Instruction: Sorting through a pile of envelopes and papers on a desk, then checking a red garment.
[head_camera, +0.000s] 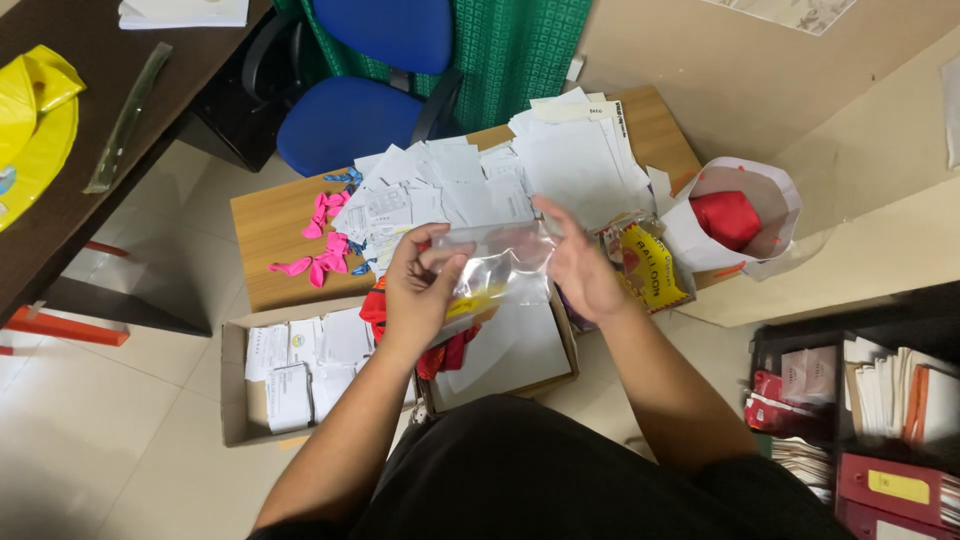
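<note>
Hands meet over a low wooden table (270, 235), both on one clear plastic bag (500, 262) held up between them. The left hand (418, 285) pinches the bag's left edge, thumb and fingers closed on the film; a yellow patch shows through the plastic just beside that grip. The right hand (580, 265) grasps the bag's right side with its fingers spread and partly raised — the thumb side touches the film, though how firmly it grips cannot be told. The bag hangs above the near edge of the table and over a shallow cardboard box (235, 400) on the floor.

On the table lies a loose heap of white paper slips (450, 190), with pink balloons (325, 245) scattered to the left of it. A yellow and red packet (650, 265) sits just beside the right hand, near the table's right end. Past that end stands a white paper bag (775, 195) with something red (728, 218) inside. More paper slips lie in the cardboard box, and a red item (445, 355) shows below the left hand — partly hidden by the wrist.

A blue office chair (360, 110) stands beyond the table, in front of a green curtain (520, 50). A dark desk (90, 150) fills the upper left corner.
</note>
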